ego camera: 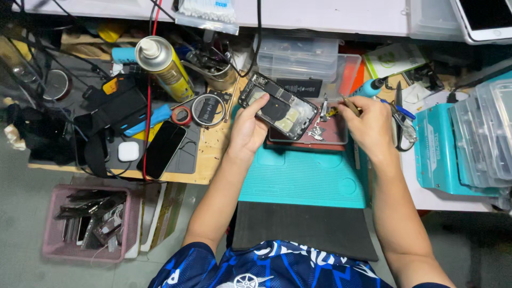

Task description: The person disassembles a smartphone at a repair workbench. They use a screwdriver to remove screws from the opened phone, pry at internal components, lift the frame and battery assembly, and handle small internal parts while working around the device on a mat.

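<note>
My left hand (248, 128) holds an opened phone body (277, 105) with its insides showing, tilted over the far edge of the teal work mat (304, 176). My right hand (368, 125) grips a thin brown-handled tool (350, 106) whose tip points left toward the small metal parts (319, 129) lying in a red tray (333, 133). The phone body hangs partly over that tray. The two hands are about a phone's width apart.
A yellow spray can (165, 66), a tape roll (181, 115) and a dark phone (161, 149) lie on the left. Clear plastic boxes (304, 57) stand behind, a teal case (442, 154) on the right, scissors (399, 114) by my right hand, a pink basket (88, 221) on the floor.
</note>
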Tool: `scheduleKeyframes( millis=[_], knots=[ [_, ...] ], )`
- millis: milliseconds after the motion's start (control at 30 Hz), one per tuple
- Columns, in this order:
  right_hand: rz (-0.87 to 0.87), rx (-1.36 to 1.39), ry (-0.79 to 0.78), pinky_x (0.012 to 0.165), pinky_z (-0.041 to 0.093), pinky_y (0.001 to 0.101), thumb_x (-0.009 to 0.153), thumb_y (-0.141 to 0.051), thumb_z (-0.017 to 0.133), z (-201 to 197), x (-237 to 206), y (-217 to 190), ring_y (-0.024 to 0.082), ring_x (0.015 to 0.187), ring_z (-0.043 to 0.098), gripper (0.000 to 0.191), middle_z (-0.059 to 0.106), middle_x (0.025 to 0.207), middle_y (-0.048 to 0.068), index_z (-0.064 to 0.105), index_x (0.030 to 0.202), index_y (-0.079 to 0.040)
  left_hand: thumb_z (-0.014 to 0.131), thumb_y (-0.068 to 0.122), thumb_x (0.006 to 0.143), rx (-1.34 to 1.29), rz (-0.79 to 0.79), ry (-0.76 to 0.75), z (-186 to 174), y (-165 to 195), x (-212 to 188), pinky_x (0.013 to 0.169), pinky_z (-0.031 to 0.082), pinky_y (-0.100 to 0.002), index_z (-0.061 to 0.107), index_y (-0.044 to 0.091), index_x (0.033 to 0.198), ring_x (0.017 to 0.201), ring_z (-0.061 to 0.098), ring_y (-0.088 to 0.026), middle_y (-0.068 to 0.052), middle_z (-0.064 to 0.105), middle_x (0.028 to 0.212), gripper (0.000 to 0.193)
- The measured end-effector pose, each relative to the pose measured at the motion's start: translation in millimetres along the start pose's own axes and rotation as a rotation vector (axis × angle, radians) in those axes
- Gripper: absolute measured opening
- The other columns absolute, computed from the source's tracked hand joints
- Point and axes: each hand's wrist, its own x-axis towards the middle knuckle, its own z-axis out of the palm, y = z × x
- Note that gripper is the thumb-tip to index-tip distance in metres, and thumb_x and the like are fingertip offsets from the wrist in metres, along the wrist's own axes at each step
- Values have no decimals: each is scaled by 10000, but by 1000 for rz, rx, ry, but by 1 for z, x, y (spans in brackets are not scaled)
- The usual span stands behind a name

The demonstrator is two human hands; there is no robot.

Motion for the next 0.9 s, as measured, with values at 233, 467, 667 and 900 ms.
scheduleKeyframes(
  millis=[233,467,667,900],
  knots=[
    [-45,-72,19,658,511,446,943,-182,718,-7,1,-1,405,737,655,169,665,814,215,773,1039,-54,618,-31,939,90,32,-100,10,0,-9,937,571,-392,660,-48,1173,1026,713,-258,-146,726,1114,239],
    [16,-114,-28,674,522,463,880,-229,749,-14,6,0,404,733,671,184,688,795,197,783,980,-78,612,-63,957,48,59,-33,9,4,-3,985,566,-387,634,-53,1225,1079,711,-260,-153,712,1178,270],
    [19,-105,-137,652,512,455,867,-264,774,-9,12,-11,391,694,659,202,674,744,189,774,938,-75,585,11,960,70,57,-9,6,20,-12,933,584,-423,620,-22,1249,1064,714,-274,-144,713,1173,293],
    [-158,-57,-324,670,508,476,780,-284,820,27,23,-40,402,759,661,274,700,800,177,772,985,-110,578,6,980,188,169,17,3,25,-33,926,579,-395,588,-38,1295,1085,698,-254,-134,705,1195,318]
  ],
)
